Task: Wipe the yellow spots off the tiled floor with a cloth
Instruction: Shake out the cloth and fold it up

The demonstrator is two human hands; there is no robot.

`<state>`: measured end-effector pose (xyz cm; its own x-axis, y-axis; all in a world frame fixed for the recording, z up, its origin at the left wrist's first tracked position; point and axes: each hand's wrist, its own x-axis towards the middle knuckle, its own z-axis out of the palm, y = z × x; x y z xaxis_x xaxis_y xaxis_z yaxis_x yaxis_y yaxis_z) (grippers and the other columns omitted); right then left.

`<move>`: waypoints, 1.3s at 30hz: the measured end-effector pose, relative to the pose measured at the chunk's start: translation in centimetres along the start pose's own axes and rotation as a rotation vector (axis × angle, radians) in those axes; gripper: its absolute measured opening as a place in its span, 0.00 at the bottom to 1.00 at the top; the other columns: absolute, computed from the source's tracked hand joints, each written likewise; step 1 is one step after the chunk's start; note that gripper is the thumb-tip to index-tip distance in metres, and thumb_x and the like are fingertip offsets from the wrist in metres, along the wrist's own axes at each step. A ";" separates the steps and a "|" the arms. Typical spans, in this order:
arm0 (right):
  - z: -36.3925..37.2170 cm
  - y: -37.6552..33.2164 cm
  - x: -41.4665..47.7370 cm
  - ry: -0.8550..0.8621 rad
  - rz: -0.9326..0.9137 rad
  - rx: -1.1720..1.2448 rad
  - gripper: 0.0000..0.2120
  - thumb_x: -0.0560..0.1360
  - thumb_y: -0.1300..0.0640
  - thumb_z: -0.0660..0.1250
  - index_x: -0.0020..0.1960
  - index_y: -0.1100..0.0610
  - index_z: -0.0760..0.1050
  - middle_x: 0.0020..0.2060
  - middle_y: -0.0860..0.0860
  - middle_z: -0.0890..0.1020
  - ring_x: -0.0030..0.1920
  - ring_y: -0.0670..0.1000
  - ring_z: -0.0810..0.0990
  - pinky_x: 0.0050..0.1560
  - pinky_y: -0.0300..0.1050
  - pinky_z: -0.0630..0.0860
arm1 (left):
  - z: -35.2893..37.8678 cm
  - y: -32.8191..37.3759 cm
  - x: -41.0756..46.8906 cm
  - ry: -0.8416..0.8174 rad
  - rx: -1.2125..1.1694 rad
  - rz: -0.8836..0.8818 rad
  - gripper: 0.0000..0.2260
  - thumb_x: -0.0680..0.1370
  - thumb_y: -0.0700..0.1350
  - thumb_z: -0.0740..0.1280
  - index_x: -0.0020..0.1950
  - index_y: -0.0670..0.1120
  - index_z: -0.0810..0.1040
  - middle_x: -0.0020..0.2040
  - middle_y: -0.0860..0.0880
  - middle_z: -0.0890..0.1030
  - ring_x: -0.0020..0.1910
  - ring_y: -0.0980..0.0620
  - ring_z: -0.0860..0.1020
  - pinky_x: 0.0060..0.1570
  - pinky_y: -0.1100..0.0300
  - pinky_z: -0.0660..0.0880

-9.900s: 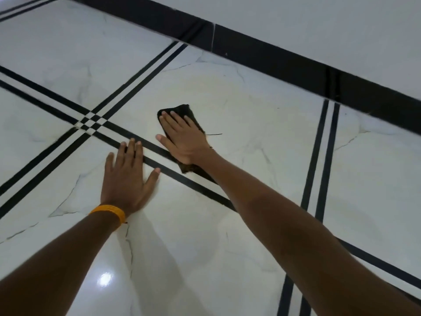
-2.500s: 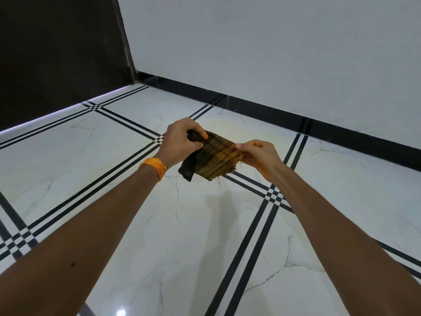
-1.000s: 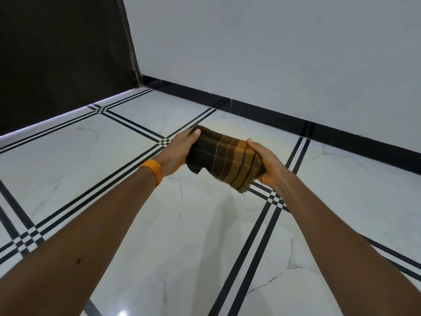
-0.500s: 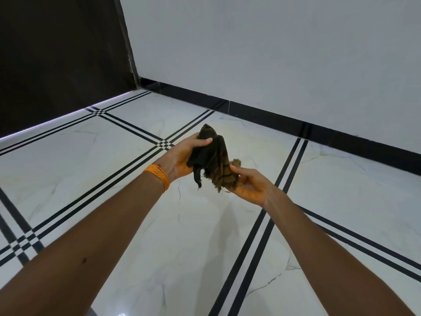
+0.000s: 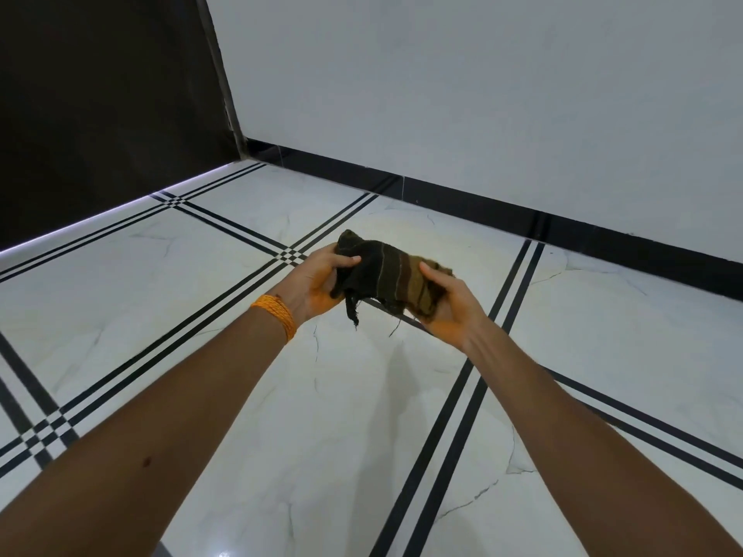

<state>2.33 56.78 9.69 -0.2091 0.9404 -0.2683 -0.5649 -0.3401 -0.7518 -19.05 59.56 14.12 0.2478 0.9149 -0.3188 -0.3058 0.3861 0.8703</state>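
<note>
A dark brown striped cloth (image 5: 386, 275) is bunched up in the air above the white tiled floor (image 5: 329, 428). My left hand (image 5: 317, 281), with an orange band at the wrist, grips its left end, thumb over the fabric. My right hand (image 5: 448, 301) grips the right end from below, thumb on top. Loose threads hang under the cloth. A faint yellowish haze (image 5: 406, 231) lies on the tile beyond the cloth, near the wall. Both palms look tinted orange.
A white wall (image 5: 482, 94) with a black skirting strip (image 5: 482, 203) runs along the far side. A dark panel (image 5: 100, 106) stands at the left. Double black lines (image 5: 454, 416) cross the glossy tiles, and hairline cracks mark several of them.
I rose from wiping the floor and lifted the cloth in both hands. Over the last second the cloth went from spread to crumpled, and is now stretched sideways again between my hands.
</note>
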 end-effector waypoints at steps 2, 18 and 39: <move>-0.5 -1.1 0.1 0.066 0.011 -0.022 0.17 0.73 0.60 0.72 0.60 0.57 0.77 0.56 0.58 0.82 0.62 0.59 0.80 0.66 0.56 0.77 | -0.5 -0.1 0.3 0.071 0.111 -0.021 0.19 0.79 0.34 0.65 0.70 0.44 0.72 0.64 0.38 0.78 0.62 0.39 0.78 0.54 0.46 0.79; 0.3 -5.8 0.2 -0.036 -0.218 -0.369 0.28 0.73 0.76 0.47 0.28 0.53 0.75 0.46 0.55 0.84 0.47 0.55 0.83 0.44 0.48 0.82 | -1.9 1.8 -0.3 -0.141 0.250 0.355 0.29 0.75 0.21 0.53 0.38 0.48 0.85 0.60 0.46 0.83 0.62 0.44 0.80 0.54 0.53 0.81; 0.4 -6.9 -0.1 0.097 -0.192 -0.460 0.23 0.83 0.66 0.51 0.40 0.54 0.81 0.41 0.55 0.83 0.42 0.53 0.83 0.41 0.49 0.81 | -2.5 0.4 -0.3 -0.202 0.203 0.066 0.13 0.74 0.37 0.53 0.34 0.45 0.73 0.41 0.43 0.77 0.45 0.43 0.76 0.42 0.51 0.77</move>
<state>5.94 59.06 15.14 -0.0488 0.9893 -0.1377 -0.1714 -0.1441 -0.9746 -21.50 59.77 13.63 0.4178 0.8872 -0.1956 -0.1420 0.2765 0.9505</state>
